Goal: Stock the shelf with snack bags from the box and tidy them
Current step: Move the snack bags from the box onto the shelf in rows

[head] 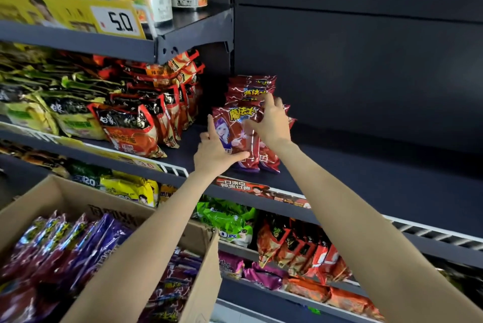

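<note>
1. While both arms reach up to the middle shelf (366, 166), we record two bare hands on one red snack bag (236, 134), the front bag of a row standing upright near the shelf's front edge.
2. Our left hand (215, 151) cups the bag's lower left corner, thumb under the bottom edge and forefinger raised along the left side.
3. Our right hand (271, 121) presses on the bag's upper right, fingers spread wide across the top of this bag and those behind it.
4. We count at least four red bags in that row; the exact number behind the front one cannot be told.
5. One cardboard box (201, 283) sits lower left, open, holding two groups of bags: purple bags (86, 239) on the left and darker red ones (170, 288) on the right. The count in each is unclear.
6. Left of the row, on the same shelf, stand red-and-black noodle packs (136, 126), then green ones (62, 103).
7. One price card reading 5.0 (117, 20) hangs on the shelf above.
8. Right of the row, the shelf surface is bare dark metal.
</note>
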Available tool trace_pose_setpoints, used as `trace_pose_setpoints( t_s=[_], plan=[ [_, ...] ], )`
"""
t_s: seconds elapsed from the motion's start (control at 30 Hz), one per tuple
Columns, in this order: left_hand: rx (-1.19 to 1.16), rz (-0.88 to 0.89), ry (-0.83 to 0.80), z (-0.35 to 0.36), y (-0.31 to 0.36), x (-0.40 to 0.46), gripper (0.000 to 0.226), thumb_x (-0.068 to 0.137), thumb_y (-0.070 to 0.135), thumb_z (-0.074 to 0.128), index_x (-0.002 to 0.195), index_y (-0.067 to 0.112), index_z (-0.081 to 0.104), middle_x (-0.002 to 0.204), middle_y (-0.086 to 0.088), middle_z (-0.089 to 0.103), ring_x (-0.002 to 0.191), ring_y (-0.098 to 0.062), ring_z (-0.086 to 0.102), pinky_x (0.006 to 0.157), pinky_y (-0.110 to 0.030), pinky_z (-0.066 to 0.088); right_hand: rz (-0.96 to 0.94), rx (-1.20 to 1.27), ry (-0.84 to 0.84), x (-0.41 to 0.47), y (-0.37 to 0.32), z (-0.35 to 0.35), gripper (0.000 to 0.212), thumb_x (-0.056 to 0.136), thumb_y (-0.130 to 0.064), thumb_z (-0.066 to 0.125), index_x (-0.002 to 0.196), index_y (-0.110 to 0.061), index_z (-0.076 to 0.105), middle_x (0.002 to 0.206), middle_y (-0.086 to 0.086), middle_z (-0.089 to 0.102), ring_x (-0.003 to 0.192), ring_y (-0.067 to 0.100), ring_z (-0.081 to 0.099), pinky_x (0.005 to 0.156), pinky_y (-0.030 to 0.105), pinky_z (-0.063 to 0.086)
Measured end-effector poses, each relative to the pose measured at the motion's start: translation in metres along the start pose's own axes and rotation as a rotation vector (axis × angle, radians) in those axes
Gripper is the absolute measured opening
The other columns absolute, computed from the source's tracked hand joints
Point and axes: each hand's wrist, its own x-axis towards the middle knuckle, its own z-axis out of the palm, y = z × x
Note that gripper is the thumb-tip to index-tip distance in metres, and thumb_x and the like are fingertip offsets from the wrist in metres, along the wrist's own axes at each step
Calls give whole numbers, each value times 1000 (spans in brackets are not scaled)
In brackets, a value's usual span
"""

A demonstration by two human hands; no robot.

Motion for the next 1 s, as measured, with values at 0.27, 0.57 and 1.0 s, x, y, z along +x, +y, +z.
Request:
trace_pose_setpoints(
  t_s=[0.27,0.57,1.0],
  plan=[
    [-49,110,8,10,-3,-1,132,59,47,84,145,36,-16,147,-16,19,128,-37,38,95,-48,42,281,360,-44,-33,39,4,105,75,-32,78,150,-21,4,153,18,16,140,31,19,107,41,28],
    [-121,111,28,-2,-25,7,131,61,37,86,146,37,-14,156,-14,5,141,-34,18,108,-50,30,176,531,-252,-29,21,11,121,65,-47,78,146,-40,-11,157,-1,14,144,24,17,115,52,24],
    [-187,326,492,-70,-63,-122,26,92,36,49,109,20,61,78,13,69,68,-3,63,56,-25,50,-420,261,-208,-148,-15,-13,20,90,-11,60,109,-15,64,118,1,59,112,14,53,94,17,41]
  ],
)
